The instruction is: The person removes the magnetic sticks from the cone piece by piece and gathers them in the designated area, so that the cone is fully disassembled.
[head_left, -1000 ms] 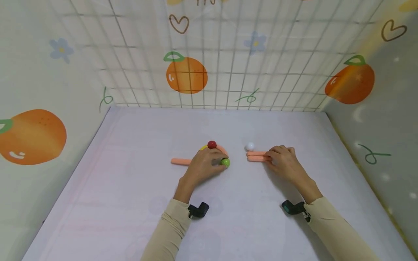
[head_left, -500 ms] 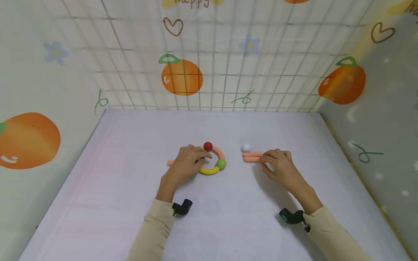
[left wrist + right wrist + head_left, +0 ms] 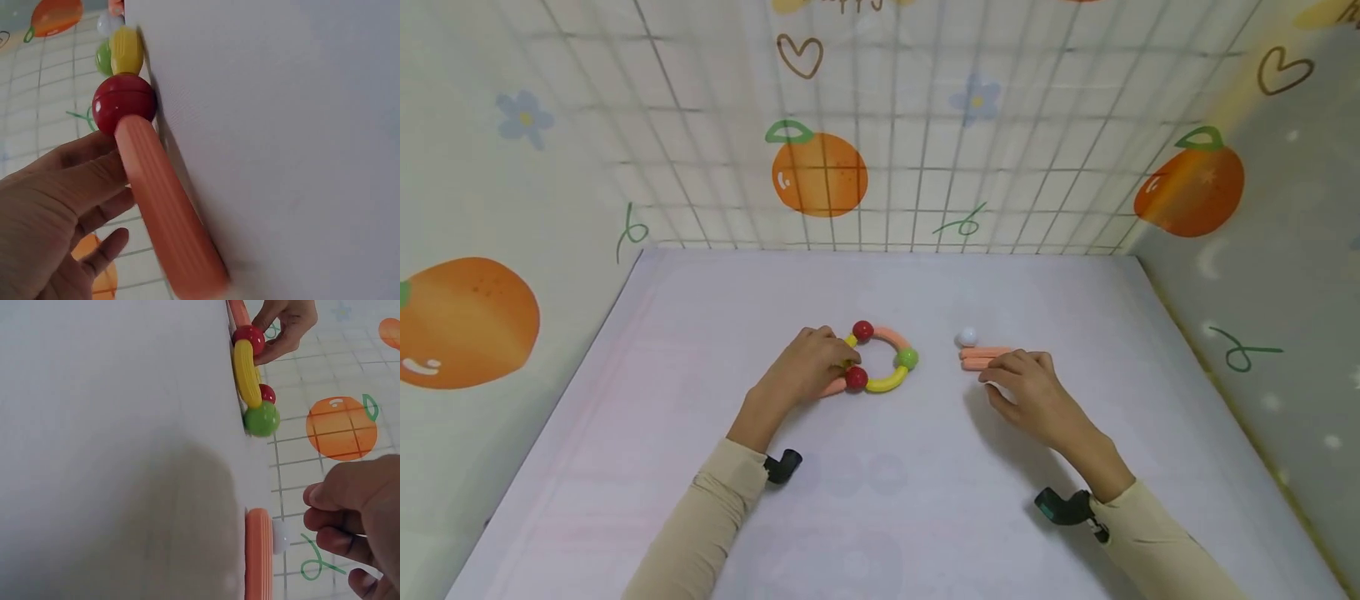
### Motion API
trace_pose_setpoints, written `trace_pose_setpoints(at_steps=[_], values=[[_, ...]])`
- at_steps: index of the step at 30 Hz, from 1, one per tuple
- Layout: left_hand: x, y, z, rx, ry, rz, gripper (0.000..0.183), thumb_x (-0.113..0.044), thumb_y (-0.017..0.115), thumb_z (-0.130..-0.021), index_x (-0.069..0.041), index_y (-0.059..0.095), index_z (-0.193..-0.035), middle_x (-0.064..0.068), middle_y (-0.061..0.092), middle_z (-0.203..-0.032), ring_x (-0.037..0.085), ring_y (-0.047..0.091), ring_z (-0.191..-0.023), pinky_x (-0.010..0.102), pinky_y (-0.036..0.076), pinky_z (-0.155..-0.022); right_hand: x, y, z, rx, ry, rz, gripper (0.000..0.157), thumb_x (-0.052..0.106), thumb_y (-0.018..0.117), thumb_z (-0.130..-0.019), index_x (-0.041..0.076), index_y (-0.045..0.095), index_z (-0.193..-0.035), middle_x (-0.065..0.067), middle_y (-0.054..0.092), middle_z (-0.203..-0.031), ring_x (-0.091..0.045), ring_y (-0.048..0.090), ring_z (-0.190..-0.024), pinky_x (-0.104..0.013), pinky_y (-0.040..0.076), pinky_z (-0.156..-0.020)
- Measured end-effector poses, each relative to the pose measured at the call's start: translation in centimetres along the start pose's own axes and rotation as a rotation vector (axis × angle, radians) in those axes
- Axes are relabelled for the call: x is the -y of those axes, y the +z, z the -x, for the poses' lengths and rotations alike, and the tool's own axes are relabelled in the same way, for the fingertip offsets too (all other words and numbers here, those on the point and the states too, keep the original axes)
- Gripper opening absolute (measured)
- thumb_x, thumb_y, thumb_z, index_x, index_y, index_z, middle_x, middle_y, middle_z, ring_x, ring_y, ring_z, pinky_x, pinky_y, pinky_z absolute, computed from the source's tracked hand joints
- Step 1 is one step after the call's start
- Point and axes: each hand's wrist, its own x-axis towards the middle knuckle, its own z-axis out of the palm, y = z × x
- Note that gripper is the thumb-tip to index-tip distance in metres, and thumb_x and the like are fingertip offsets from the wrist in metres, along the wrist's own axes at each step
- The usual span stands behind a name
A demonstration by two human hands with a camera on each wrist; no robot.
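Observation:
A ring of curved yellow (image 3: 887, 382) and orange rods joined by a green ball (image 3: 907, 358) and two red balls (image 3: 857, 378) lies on the table. From the nearer red ball a straight orange rod (image 3: 169, 212) sticks out leftward. My left hand (image 3: 801, 365) grips the ring's left side by the red balls; its fingertips are partly hidden behind the pieces. Two straight orange rods (image 3: 977, 358) lie side by side to the right, a white ball (image 3: 967, 337) against their far side. My right hand (image 3: 1026, 387) hovers just in front of them, fingers loosely bent around nothing.
The white-covered table (image 3: 880, 517) meets a wire grid (image 3: 902, 192) and printed cloth along its back edge. More cloth (image 3: 1247, 292) hangs at the sides. A small black camera sits on each wrist.
My left hand has moved left from the green ball to the ring's left side, and the ring has turned a little. My right hand has come off the orange rods, slightly toward me.

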Motion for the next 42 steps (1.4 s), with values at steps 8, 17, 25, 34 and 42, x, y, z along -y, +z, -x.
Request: trace_pose_setpoints(at_steps=[8, 17, 25, 34, 42], values=[[-1.9, 1.1, -0.3, -0.022, -0.093, 0.064, 0.028, -0.024, 0.082, -0.086, -0.019, 0.076, -0.113, -0.008, 0.072, -0.096, 0.014, 0.056, -0.09, 0.034, 0.044, -0.082, 0.9, 0.8, -0.4, -0.006, -0.036, -0.009, 0.019, -0.002, 0.08, -0.075, 0.007, 0.074, -0.09, -0.002, 0.069, -0.098, -0.023, 0.062, -0.095, -0.046, 0.037, -0.079], [-5.0, 2.6, -0.9, -0.131, -0.257, 0.141, 0.038, -0.022, 0.086, -0.08, -0.01, 0.071, -0.113, -0.005, 0.067, -0.075, 0.008, 0.062, -0.069, 0.028, 0.05, -0.067, 2.5, 2.1, -0.9, -0.003, -0.035, -0.051, 0.018, 0.007, 0.084, -0.075, 0.009, 0.075, -0.091, -0.002, 0.068, -0.094, -0.024, 0.062, -0.093, -0.045, 0.036, -0.077], [-6.1, 2.5, -0.8, -0.224, -0.26, 0.072, 0.03, -0.028, 0.085, -0.081, -0.011, 0.075, -0.104, 0.0, 0.069, -0.09, 0.016, 0.061, -0.081, 0.031, 0.051, -0.07, 4.5, 3.1, -1.8, 0.031, 0.051, -0.074, 0.025, 0.018, 0.087, -0.076, 0.008, 0.075, -0.095, -0.003, 0.07, -0.095, -0.022, 0.063, -0.095, -0.044, 0.038, -0.078], [-5.1, 2.8, -0.5, -0.205, -0.186, 0.142, 0.034, -0.025, 0.083, -0.085, -0.012, 0.074, -0.115, 0.001, 0.069, -0.12, 0.019, 0.061, -0.115, 0.035, 0.049, -0.096, 5.7, 4.6, -2.9, 0.097, 0.136, -0.045, 0.021, 0.022, 0.085, -0.079, 0.009, 0.076, -0.092, -0.001, 0.069, -0.09, -0.019, 0.062, -0.086, -0.044, 0.043, -0.084], [-4.5, 3.3, -0.8, -0.188, -0.177, 0.192, 0.035, -0.026, 0.081, -0.087, -0.015, 0.073, -0.119, -0.003, 0.068, -0.125, 0.015, 0.059, -0.121, 0.032, 0.047, -0.1, 6.5, 5.2, -3.2, 0.093, 0.2, -0.022, 0.015, 0.015, 0.085, -0.077, 0.01, 0.073, -0.084, 0.003, 0.063, -0.078, -0.015, 0.055, -0.071, -0.034, 0.042, -0.069]])
